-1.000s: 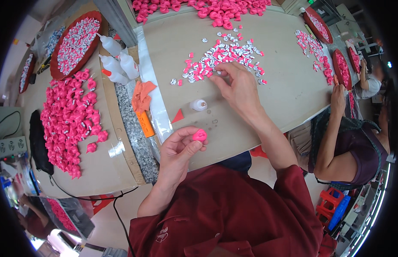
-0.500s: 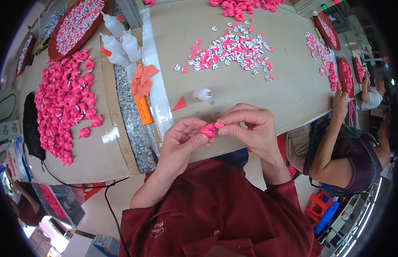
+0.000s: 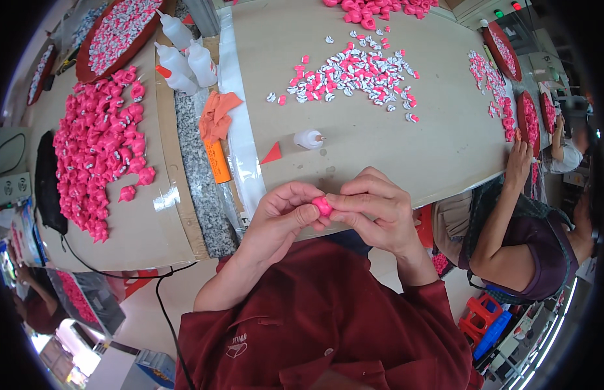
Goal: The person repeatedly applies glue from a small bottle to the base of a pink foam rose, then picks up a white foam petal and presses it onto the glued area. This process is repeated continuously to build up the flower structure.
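- L hand [image 3: 279, 214]: thumb + fingers pinched on one rounded pink piece [image 3: 322, 206], up nr the front edge of the worktop [image 3: 438, 140].
- R hand [image 3: 379, 211]: thumb + fingertips on same piece, R side; so hands together on it. Can't tell if a smaller bit sits under those fingertips.
- Step (my read): pressing or fitting at piece's R side. Next move prob. calls for steady L hold, even R pressure, then clean R release w/o shifting it.
- Just beyond: small white bottle [image 3: 308, 139], tip pointing R; red triangle [image 3: 271, 153] to its L.
- Farther: loose spread of small pink-and-white bits [image 3: 357, 75].
- L side: orange cloth [image 3: 217, 114], squeeze bottles [image 3: 201, 64], big heap of pink pieces [image 3: 97, 156].
- Far R: co-worker's arm [image 3: 503, 201] reaching twd a tray.
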A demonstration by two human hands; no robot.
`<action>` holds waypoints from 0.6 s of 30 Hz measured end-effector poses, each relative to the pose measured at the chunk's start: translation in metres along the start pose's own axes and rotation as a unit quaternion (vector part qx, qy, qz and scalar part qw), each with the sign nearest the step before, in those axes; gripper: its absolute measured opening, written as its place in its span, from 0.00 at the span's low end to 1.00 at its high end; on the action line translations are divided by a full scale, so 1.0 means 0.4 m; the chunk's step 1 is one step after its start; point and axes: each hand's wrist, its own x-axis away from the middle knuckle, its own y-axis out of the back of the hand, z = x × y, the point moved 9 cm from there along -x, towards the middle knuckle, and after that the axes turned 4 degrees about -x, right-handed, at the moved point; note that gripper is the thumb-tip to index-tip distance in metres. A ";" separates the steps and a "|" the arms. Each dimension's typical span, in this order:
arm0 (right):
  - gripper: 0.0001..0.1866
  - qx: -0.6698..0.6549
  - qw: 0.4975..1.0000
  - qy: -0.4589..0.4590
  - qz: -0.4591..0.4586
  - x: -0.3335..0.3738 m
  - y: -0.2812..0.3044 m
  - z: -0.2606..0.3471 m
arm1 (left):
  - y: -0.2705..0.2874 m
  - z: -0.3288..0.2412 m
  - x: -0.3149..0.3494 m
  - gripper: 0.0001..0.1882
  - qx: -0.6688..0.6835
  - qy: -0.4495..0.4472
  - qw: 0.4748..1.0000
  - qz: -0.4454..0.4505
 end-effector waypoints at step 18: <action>0.02 -0.301 0.920 -0.248 -0.039 0.068 -0.037 -0.123 | -0.009 -0.055 0.014 0.09 -0.269 -0.109 0.955 -0.058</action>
